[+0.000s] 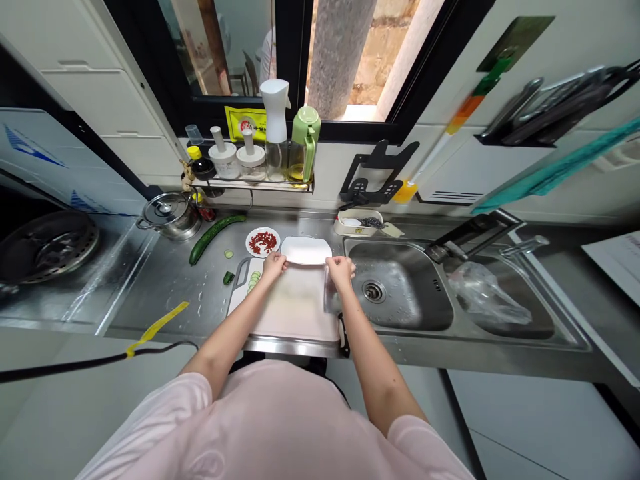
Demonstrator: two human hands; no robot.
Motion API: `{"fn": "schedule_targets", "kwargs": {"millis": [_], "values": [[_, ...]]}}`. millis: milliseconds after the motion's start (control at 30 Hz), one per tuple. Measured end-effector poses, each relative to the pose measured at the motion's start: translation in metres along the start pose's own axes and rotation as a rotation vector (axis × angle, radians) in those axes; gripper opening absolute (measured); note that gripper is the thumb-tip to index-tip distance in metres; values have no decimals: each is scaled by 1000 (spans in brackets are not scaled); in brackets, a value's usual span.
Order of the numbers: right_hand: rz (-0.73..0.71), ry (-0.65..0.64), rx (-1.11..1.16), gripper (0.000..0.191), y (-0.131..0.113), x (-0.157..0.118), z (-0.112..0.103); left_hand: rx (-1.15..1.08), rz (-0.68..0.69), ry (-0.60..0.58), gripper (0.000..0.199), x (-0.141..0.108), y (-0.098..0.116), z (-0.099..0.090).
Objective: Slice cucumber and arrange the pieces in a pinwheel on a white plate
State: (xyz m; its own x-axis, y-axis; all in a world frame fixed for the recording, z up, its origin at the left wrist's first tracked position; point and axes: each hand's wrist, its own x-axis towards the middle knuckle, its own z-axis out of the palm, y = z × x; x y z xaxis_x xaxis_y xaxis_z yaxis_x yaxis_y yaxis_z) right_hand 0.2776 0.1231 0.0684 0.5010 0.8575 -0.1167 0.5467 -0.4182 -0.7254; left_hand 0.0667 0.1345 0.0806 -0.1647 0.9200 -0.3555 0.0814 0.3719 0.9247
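left hand (274,265), white dish (306,249), right hand (341,271): the dish spans the gap between both sets of fingers, at the far end of a cutting board (295,310).
well left of the fingers stands a lidded pot (170,217); closer to them lies a cucumber (214,239), then a cucumber end (229,278). just beyond the left fingers, a round plate (249,240) bears chopped red bits (266,241); nearer the body, pale green slices (254,281) lie partly hidden by the left arm. the left fingers are pinched nearly closed on the dish's left end; the right ones are curled, gripping its right end. whether it touches the board, i cannot tell. nearer the body than the right fingers sits a black handle (343,335); to their right are a sink basin (405,283) and, farther off, a clear plastic bag (483,293).
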Motion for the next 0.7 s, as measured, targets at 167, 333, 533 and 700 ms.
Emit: {"fn": "schedule_targets", "kwargs": {"millis": [167, 333, 533, 700], "values": [[-1, -18, 15, 23, -8, -22, -12, -4, 18, -3, 13, -16, 0, -12], [-30, -52, 6, 24, -8, -50, -22, 8, 34, -21, 15, -38, -7, -28], [-52, -65, 44, 23, 10, -84, -19, -34, 61, -31, 21, -71, -29, -46], [-146, -63, 99, 20, 29, -102, -7, -38, 47, -39, 23, -90, -50, -59]]}}
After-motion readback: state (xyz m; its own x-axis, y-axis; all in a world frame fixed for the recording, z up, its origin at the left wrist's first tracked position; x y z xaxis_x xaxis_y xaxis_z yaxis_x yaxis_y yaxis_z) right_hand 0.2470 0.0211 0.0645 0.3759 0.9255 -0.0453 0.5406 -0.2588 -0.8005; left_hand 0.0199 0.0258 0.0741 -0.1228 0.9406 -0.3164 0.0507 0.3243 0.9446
